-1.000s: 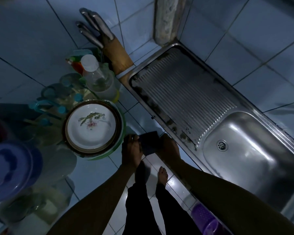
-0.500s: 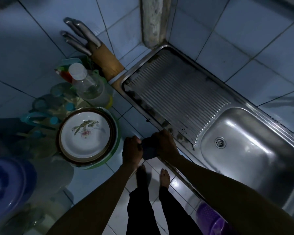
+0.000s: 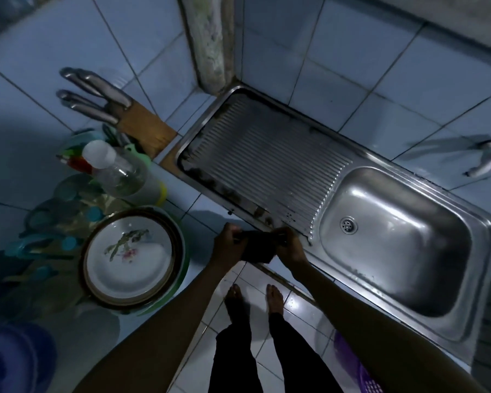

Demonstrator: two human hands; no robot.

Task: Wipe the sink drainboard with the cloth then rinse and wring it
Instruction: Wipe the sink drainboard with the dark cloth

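**Cloth stretched between both hands at the drainboard's near edge**

Just below the frame's centre the left hand point(image 3: 229, 245) and the right hand point(image 3: 289, 245) each pinch one end of the dark cloth point(image 3: 258, 247), fingers curled round it; the cloth hangs taut between them over the counter's front edge, just short of the ribbed drainboard point(image 3: 267, 160); a second ago it sat as a smaller folded square between the same two hands, so the change is an opening-out and a slight lift toward the steel; that reads as getting the cloth ready, not wiping, since it does not touch the ribs. Dark grime lines the drainboard's left and lower rim; the wipe looks not yet begun there. The basin point(image 3: 394, 245) at right looks dry, so rinsing and wringing seem well ahead. A stack of plates point(image 3: 131, 256) sits at lower left, a knife block point(image 3: 142, 123) at upper left.
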